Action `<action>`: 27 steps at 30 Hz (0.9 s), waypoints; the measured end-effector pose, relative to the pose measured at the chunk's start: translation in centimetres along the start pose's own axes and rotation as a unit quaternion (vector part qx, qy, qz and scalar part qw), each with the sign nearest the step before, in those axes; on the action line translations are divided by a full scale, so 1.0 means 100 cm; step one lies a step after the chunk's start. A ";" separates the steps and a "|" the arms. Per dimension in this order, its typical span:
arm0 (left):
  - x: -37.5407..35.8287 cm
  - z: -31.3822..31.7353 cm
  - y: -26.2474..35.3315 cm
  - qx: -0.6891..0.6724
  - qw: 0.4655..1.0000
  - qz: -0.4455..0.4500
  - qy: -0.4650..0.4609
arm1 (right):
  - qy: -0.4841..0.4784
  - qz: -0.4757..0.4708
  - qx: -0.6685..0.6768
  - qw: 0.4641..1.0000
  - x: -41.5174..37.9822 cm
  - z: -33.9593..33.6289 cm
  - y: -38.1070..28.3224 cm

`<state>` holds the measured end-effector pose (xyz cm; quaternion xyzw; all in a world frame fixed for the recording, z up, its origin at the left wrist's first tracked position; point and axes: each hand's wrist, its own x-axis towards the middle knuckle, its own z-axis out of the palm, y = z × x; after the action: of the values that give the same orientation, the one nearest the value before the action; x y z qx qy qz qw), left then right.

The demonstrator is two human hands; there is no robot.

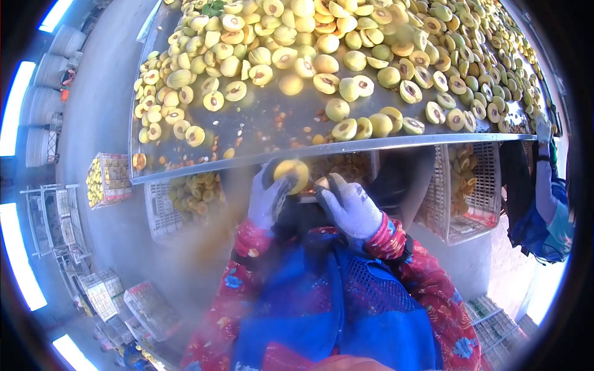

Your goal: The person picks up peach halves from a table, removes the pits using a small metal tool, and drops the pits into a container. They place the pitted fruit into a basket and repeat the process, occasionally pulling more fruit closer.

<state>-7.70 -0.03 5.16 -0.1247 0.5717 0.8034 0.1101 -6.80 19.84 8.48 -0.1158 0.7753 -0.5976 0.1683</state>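
Observation:
My left hand [266, 196], in a white glove with dark fingertips, is closed around a yellow apricot half [292, 175] just below the table's front edge. My right hand [354, 207], gloved the same way, sits close beside it with bent fingers. A small brownish-pink bit [322, 183] shows at its thumb and fingertips; I cannot make out what it is. Beyond both hands, many cut apricots [284, 57] are heaped on the metal table [260, 120], some halves with brown pits or hollows facing up.
The table's raised metal rim [346, 147] runs in front of me. Below it stand a crate of fruit at left [162, 207] and a white crate at right [438, 198]. Another crate [117, 176] is further left. A co-worker's gloved hand [543, 128] is at the far right.

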 end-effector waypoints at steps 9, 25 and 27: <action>-0.013 0.009 0.002 0.028 0.999 0.041 0.007 | 0.023 -0.054 -0.104 0.993 -0.001 0.018 0.001; -0.006 0.017 -0.021 0.094 0.990 0.054 0.092 | -0.019 -0.010 -0.041 0.999 0.002 0.030 0.013; -0.002 0.015 -0.027 0.216 0.967 0.089 0.100 | -0.114 0.198 0.156 0.961 0.007 0.021 0.002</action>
<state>-6.74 2.26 3.32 -0.1261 0.7486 0.6509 0.0047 -6.59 17.79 7.69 0.0010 0.6559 -0.6485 0.3864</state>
